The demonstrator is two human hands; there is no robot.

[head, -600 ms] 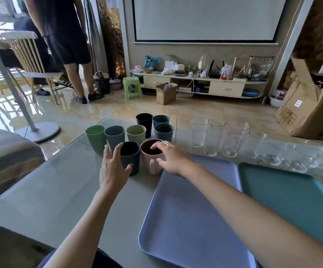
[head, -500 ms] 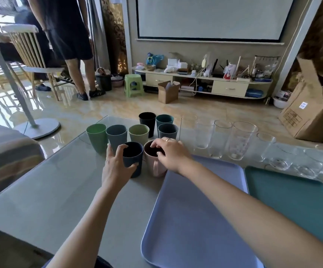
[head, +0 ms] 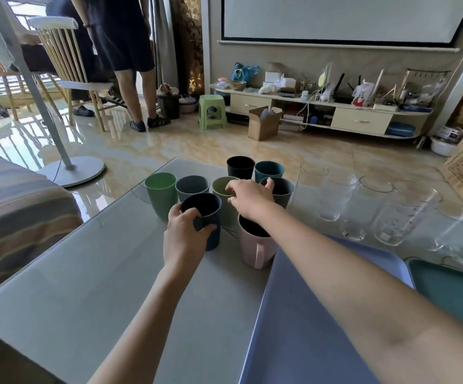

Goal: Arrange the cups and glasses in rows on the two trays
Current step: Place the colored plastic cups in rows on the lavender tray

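On the table, left hand grips navy cup; right hand beyond it.

The room is brightly lit by daylight from the upper left; glare is thrown across the floor; edges are bent; slight blur is seen.

clear glasses, seemingly matt cups

arms: two, bare to elbow | sleeves: none visible
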